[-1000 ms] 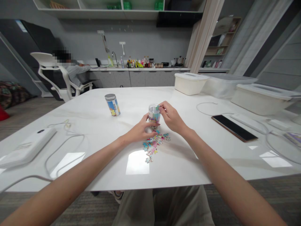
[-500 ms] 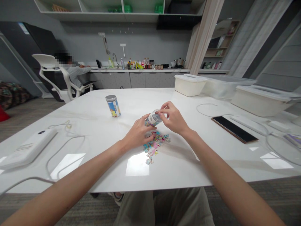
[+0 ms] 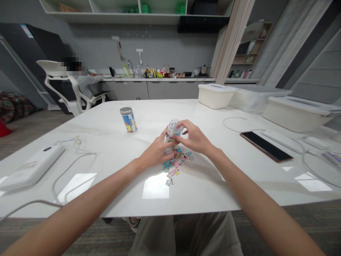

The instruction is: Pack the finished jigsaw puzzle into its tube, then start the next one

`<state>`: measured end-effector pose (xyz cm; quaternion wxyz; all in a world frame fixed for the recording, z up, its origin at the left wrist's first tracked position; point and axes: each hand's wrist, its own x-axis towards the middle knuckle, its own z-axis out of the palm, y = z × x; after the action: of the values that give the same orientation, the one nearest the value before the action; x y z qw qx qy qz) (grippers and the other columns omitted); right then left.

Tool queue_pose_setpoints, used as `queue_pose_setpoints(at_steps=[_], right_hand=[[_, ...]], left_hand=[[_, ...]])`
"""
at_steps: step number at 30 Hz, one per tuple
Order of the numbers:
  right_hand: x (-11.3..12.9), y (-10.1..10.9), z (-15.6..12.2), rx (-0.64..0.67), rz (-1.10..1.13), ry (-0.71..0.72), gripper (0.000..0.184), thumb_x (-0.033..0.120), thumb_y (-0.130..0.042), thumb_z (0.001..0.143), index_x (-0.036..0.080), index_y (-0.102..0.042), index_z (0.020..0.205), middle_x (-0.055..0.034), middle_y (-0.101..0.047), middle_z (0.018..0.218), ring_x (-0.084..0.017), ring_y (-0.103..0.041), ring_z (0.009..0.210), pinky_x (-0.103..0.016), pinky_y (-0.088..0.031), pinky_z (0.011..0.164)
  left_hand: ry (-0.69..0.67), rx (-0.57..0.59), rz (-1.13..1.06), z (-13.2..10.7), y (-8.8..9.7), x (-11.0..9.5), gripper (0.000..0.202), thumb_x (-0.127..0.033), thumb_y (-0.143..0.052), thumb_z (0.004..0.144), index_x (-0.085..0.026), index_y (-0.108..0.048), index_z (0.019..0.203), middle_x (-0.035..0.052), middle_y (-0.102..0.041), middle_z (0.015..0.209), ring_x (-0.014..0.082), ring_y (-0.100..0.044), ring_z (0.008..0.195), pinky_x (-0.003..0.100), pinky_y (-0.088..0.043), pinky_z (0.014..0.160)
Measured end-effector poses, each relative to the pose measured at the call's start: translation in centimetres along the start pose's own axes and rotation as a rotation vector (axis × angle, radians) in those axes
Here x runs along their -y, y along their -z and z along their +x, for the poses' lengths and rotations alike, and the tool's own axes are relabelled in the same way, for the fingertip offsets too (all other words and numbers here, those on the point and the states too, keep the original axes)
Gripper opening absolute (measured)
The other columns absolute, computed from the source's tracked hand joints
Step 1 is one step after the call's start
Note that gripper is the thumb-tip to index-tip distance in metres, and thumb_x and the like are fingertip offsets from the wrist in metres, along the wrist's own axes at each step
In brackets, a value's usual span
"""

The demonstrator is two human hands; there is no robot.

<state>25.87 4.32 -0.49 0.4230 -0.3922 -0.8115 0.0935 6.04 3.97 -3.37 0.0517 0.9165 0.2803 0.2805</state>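
A clear plastic jar (image 3: pixel 174 125) with a printed label stands nearly upright between my hands, its round rim uncovered. My left hand (image 3: pixel 157 150) wraps its left side, thumb low near the puzzle pieces. On the other side my right hand (image 3: pixel 194 138) grips the jar, fingers at the rim and thumb against the label. Small colourful jigsaw puzzle pieces (image 3: pixel 176 164) lie in a loose pile on the white table (image 3: pixel 112 160), just in front of the jar. A second printed jar (image 3: pixel 129 121) with a silver lid stands upright farther back to the left.
A white device (image 3: pixel 33 167) with cables lies at the left. On the right are a dark phone (image 3: pixel 266 146), a power strip (image 3: pixel 282 140) and cables. Lidded plastic bins (image 3: pixel 215 97) line the back right edge. A person (image 3: pixel 86 83) sits beyond the table.
The jar has gone from tilted to nearly upright. My right hand has moved from the jar's mouth to its right side. The puzzle pile looks the same.
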Motion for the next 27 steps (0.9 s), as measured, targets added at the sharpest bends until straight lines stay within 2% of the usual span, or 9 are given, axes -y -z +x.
queue_pose_setpoints(at_steps=[3, 5, 6, 8, 10, 13, 19, 23, 27], right_hand=[[-0.4, -0.1, 0.0, -0.036, -0.043, -0.040, 0.024, 0.028, -0.064, 0.078, 0.022, -0.049, 0.096, -0.0053, -0.060, 0.098, -0.020, -0.058, 0.086, -0.036, -0.051, 0.072], [-0.6, 0.0, 0.0, -0.070, -0.066, -0.069, 0.025, 0.027, -0.064, 0.077, 0.022, -0.048, 0.096, -0.0059, -0.059, 0.099, -0.021, -0.057, 0.087, -0.036, -0.051, 0.071], [-0.7, 0.0, 0.0, -0.080, -0.076, -0.081, 0.026, 0.027, -0.064, 0.077, 0.022, -0.047, 0.096, -0.0061, -0.059, 0.100, -0.022, -0.057, 0.088, -0.036, -0.051, 0.070], [-0.9, 0.0, 0.0, -0.083, -0.100, -0.097, 0.026, 0.027, -0.064, 0.077, 0.022, -0.047, 0.096, -0.0065, -0.059, 0.100, -0.022, -0.057, 0.088, -0.036, -0.051, 0.069], [-1.1, -0.1, -0.1, -0.077, -0.121, -0.099, 0.027, 0.026, -0.064, 0.076, 0.022, -0.047, 0.097, -0.0067, -0.058, 0.100, -0.022, -0.057, 0.087, -0.036, -0.051, 0.069], [-1.2, -0.2, -0.2, -0.070, -0.134, -0.105, 0.027, 0.027, -0.063, 0.077, 0.022, -0.046, 0.097, -0.0071, -0.058, 0.100, -0.023, -0.057, 0.088, -0.036, -0.051, 0.068], [-1.4, -0.4, -0.3, -0.066, -0.133, -0.113, 0.026, 0.029, -0.062, 0.078, 0.023, -0.046, 0.098, -0.0066, -0.057, 0.100, -0.023, -0.056, 0.089, -0.036, -0.051, 0.068], [-1.3, -0.3, -0.3, -0.060, -0.144, -0.123, 0.025, 0.030, -0.062, 0.080, 0.023, -0.045, 0.098, -0.0064, -0.056, 0.101, -0.022, -0.056, 0.087, -0.036, -0.051, 0.068], [-1.2, -0.3, -0.3, -0.052, -0.150, -0.122, 0.026, 0.032, -0.062, 0.080, 0.022, -0.046, 0.098, -0.0070, -0.057, 0.101, -0.022, -0.057, 0.087, -0.037, -0.051, 0.069]], left_hand=[[-0.003, -0.001, -0.069, 0.1, 1.1, 0.3, 0.014, -0.026, -0.056, 0.086, -0.021, -0.066, 0.095, 0.0067, -0.023, 0.155, 0.0297, -0.030, 0.139, 0.045, -0.038, 0.108], [0.041, 0.027, -0.085, 0.0, 2.3, 0.8, 0.015, -0.031, -0.056, 0.087, -0.020, -0.062, 0.095, 0.0103, -0.044, 0.140, 0.0253, -0.048, 0.124, 0.042, -0.044, 0.101], [0.087, 0.105, -0.085, -0.1, 2.9, 1.1, 0.022, -0.036, -0.057, 0.086, -0.020, -0.060, 0.101, 0.0099, -0.057, 0.122, 0.0222, -0.058, 0.107, 0.039, -0.049, 0.092], [0.201, 0.295, -0.057, -0.4, 3.8, 1.7, 0.042, -0.049, -0.061, 0.082, -0.019, -0.056, 0.111, 0.0072, -0.063, 0.100, 0.0204, -0.061, 0.087, 0.034, -0.051, 0.078], [0.205, 0.415, -0.064, -0.7, 4.2, 2.1, 0.058, -0.056, -0.068, 0.074, -0.019, -0.055, 0.117, 0.0069, -0.060, 0.103, 0.0204, -0.060, 0.087, 0.032, -0.049, 0.077], [0.188, 0.495, -0.125, -0.7, 4.1, 2.0, 0.048, -0.052, -0.066, 0.076, -0.020, -0.059, 0.111, 0.0061, -0.057, 0.105, 0.0196, -0.057, 0.090, 0.030, -0.046, 0.080], [0.180, 0.506, -0.273, -0.4, 3.2, 0.8, 0.017, -0.035, -0.057, 0.084, -0.020, -0.060, 0.092, 0.0035, -0.056, 0.097, 0.0159, -0.056, 0.081, 0.028, -0.044, 0.073], [0.167, 0.499, -0.288, -0.3, 2.9, 0.5, 0.013, -0.030, -0.053, 0.085, -0.019, -0.058, 0.081, 0.0030, -0.055, 0.091, 0.0145, -0.054, 0.076, 0.027, -0.043, 0.069], [0.220, 0.469, -0.257, -0.4, 2.7, 0.6, 0.012, -0.031, -0.055, 0.084, -0.020, -0.057, 0.085, 0.0020, -0.057, 0.085, 0.0139, -0.052, 0.071, 0.026, -0.042, 0.064]])
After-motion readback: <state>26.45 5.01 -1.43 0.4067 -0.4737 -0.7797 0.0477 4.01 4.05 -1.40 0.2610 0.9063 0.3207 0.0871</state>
